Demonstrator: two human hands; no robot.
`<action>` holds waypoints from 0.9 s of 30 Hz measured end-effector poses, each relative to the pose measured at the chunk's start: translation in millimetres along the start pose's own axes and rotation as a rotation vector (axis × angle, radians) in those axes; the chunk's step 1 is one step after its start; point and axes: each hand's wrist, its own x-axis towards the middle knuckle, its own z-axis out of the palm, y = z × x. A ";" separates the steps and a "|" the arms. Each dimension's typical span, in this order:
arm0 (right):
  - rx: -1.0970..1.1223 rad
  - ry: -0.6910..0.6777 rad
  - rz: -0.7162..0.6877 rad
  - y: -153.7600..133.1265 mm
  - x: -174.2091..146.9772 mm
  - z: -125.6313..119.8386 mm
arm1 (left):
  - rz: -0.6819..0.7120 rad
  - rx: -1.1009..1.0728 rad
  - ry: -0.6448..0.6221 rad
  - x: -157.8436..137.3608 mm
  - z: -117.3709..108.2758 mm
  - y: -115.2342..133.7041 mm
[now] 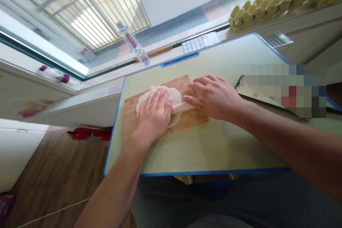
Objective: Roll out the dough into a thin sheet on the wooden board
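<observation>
The left hand (pixel 155 112) lies flat and unclenched over the left part of the pin (pixel 183 107), and the right hand (pixel 211 94) rests at its right end, fingers parted. Beneath them, the dough (pixel 175 94) spreads thin across the board (pixel 129 121), on the left of the pale, blue-edged worktop (pixel 192 153). From the board, a phone (pixel 255 94), partly blurred out, sits at three o'clock; a clear bottle (pixel 135 44) by the window (pixel 101 10) at eleven; yellow egg trays (pixel 278 7) at two; a red extinguisher (pixel 92 134) and wooden floor (pixel 58 174) toward eight.
</observation>
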 end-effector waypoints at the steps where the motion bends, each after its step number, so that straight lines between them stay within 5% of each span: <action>1: 0.003 -0.005 0.004 -0.9 -0.1 -0.9 | 0.017 -0.006 0.025 -12.7 1.2 3.8; 8: 0.031 -0.002 -0.003 -7.1 -2.3 -5.7 | 0.004 0.051 0.123 -87.3 8.2 30.8; 17: 0.037 -0.013 0.006 -1.1 0.2 -1.3 | -0.113 0.017 0.030 -1.1 1.7 1.9; 20: 0.046 -0.012 0.000 -0.2 0.4 -0.4 | -0.088 0.017 0.004 5.5 -0.1 -1.6; 27: 0.044 0.009 0.000 -3.7 -0.6 -3.9 | 0.010 0.028 0.092 -80.8 5.0 31.3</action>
